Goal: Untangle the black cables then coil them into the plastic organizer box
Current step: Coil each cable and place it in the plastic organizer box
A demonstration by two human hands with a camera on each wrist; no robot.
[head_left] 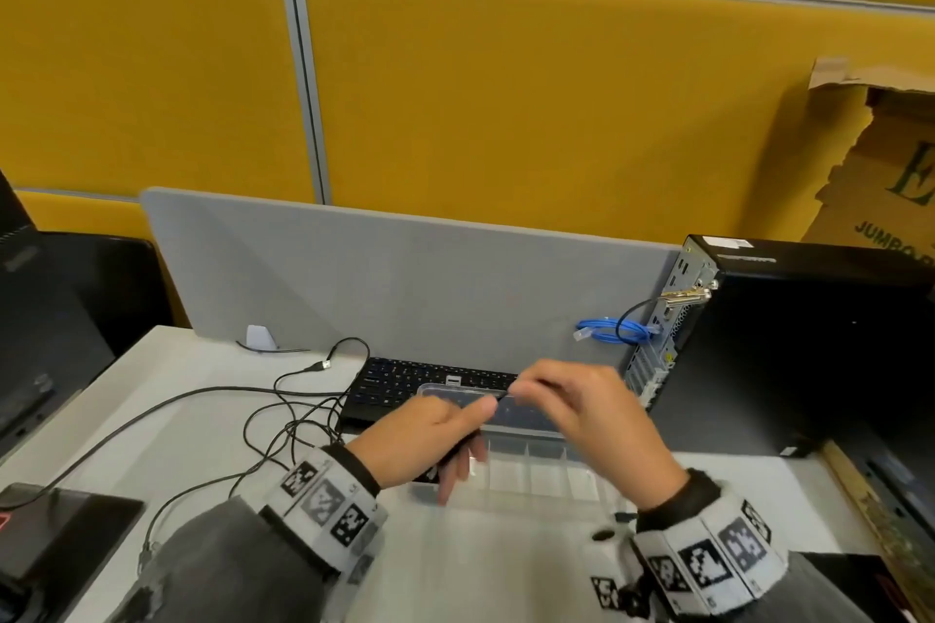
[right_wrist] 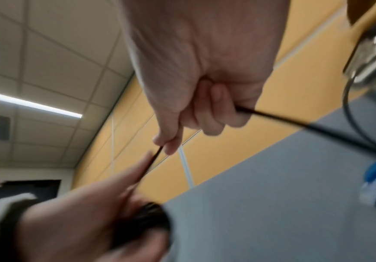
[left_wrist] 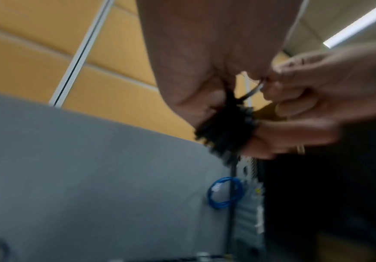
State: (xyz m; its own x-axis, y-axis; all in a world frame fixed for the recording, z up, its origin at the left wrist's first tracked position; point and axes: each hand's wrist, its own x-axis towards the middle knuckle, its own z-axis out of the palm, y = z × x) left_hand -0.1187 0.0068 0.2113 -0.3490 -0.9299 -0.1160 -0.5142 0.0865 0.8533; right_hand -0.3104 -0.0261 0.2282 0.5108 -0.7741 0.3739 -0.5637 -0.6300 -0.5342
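Both hands are raised over the clear plastic organizer box, whose lid stands open against the keyboard. My left hand grips a small coiled bundle of black cable in its curled fingers. A short taut stretch of that cable runs to my right hand, which pinches it between thumb and forefinger. Behind the right hand's fingers the cable trails off to the right. More tangled black cables lie loose on the table to the left.
A black keyboard lies behind the box and a black computer tower stands to the right, with a blue cable loop at its back. A grey divider closes the desk's far edge. A dark flat device sits front left.
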